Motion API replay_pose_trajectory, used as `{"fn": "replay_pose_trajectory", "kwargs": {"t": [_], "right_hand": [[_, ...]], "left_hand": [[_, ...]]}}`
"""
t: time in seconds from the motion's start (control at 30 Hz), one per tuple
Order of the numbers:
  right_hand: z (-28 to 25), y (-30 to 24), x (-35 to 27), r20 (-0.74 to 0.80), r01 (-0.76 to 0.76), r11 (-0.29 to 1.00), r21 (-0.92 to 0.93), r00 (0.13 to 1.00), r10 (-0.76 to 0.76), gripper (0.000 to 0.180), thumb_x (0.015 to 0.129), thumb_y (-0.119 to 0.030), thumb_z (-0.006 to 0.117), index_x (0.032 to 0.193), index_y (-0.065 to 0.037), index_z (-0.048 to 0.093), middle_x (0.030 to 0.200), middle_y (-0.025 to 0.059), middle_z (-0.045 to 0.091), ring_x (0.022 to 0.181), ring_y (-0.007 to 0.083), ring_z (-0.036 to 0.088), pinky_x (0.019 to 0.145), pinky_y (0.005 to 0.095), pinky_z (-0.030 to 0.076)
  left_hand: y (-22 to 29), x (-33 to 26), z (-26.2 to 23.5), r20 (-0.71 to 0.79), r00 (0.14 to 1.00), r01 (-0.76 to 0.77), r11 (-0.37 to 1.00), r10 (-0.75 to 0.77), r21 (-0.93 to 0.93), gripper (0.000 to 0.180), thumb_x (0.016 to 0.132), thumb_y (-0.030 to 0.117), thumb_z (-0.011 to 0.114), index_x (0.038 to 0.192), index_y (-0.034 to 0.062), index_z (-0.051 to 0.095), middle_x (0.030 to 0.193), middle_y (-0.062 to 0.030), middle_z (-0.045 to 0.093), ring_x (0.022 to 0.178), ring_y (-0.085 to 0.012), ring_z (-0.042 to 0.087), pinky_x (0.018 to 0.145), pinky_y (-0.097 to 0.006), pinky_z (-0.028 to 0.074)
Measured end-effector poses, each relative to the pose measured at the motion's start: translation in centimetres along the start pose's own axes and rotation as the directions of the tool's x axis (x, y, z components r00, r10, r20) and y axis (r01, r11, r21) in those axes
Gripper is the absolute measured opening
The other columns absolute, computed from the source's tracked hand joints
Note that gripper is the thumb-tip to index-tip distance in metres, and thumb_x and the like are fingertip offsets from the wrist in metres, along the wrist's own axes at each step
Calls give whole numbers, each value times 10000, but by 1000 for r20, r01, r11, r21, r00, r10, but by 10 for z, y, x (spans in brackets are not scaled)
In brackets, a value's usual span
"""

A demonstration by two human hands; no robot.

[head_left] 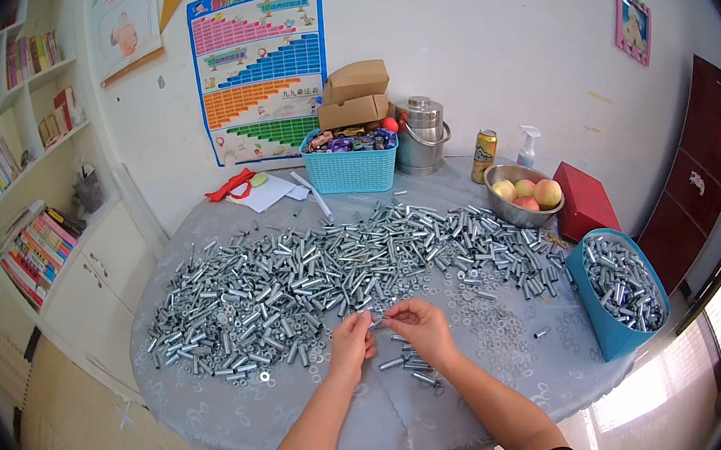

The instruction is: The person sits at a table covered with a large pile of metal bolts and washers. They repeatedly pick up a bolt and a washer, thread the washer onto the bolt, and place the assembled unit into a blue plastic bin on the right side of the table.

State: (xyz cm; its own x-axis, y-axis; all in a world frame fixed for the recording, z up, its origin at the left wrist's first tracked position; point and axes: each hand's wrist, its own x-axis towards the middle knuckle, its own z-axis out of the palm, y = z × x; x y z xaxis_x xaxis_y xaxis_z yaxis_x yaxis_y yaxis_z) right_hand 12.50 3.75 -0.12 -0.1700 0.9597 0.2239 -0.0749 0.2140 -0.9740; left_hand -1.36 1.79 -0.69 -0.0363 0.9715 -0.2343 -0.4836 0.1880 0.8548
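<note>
My left hand point(350, 345) and my right hand point(421, 327) meet close together over the near middle of the table. A small silver metal piece point(377, 319) is pinched between their fingertips; fingers hide most of it, and I cannot tell whether it is a bolt or a sleeve. Just beyond my hands spreads a wide heap of silver metal sleeves and bolts point(295, 271), with flat washers point(264, 376) among them and along its near edge. Several assembled-looking bolts point(423, 378) lie beneath and beside my right wrist.
A blue bin point(596, 310) full of metal sleeves stands at the table's right edge. One sleeve point(542, 331) lies alone nearby. Farther back are a steel bowl point(513, 211) of fruit, a red box point(585, 201), a can point(483, 156), a spray bottle point(528, 148), a metal pail point(421, 135) and a turquoise basket point(351, 173).
</note>
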Motion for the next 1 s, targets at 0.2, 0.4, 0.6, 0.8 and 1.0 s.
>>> {"fn": "replay_pose_trajectory", "kwargs": {"t": [0.2, 0.4, 0.6, 0.8, 1.0], "right_hand": [[1, 8, -1, 36, 72, 997, 22, 997, -73, 175, 740, 72, 640, 882, 4, 562, 887, 52, 596, 844, 111, 586, 771, 239, 494], [1, 6, -1, 31, 185, 982, -32, 982, -184, 157, 714, 77, 647, 850, 26, 589, 878, 60, 584, 843, 144, 593, 751, 254, 501], [-1, 3, -1, 33, 176, 983, -50, 984, -174, 93, 720, 30, 670, 800, 17, 626, 870, 52, 602, 803, 129, 585, 716, 251, 496], [-9, 8, 1, 41, -19, 996, 84, 999, 16, 142, 742, 25, 654, 881, -6, 655, 886, 62, 608, 805, 123, 573, 726, 234, 481], [-4, -8, -1, -31, 1, 1000, 24, 1000, 0, 166, 792, -82, 643, 948, -38, 674, 829, 19, 604, 714, 82, 520, 629, 198, 421]], "left_hand": [[-2, 1, -1, 46, 999, -5, 999, 7, -37, 222, 889, 276, 530, 804, 72, 516, 585, 40, 347, 471, -45, 301, 404, -198, 257], [0, -1, 0, 80, 997, 27, 996, -20, -81, 196, 883, 262, 534, 817, 81, 501, 616, 31, 374, 488, -51, 314, 412, -197, 255], [-1, 1, -3, 144, 986, 102, 981, -78, -163, 169, 880, 242, 530, 804, 98, 485, 630, 24, 404, 511, -63, 332, 436, -207, 268], [1, -1, 0, 156, 983, 121, 980, -97, -159, 183, 880, 252, 533, 813, 88, 486, 634, 26, 385, 502, -55, 319, 430, -201, 258], [1, -1, -1, 158, 979, 158, 970, -130, -185, 185, 882, 253, 532, 819, 83, 490, 638, 24, 394, 498, -55, 314, 437, -203, 263]]}}
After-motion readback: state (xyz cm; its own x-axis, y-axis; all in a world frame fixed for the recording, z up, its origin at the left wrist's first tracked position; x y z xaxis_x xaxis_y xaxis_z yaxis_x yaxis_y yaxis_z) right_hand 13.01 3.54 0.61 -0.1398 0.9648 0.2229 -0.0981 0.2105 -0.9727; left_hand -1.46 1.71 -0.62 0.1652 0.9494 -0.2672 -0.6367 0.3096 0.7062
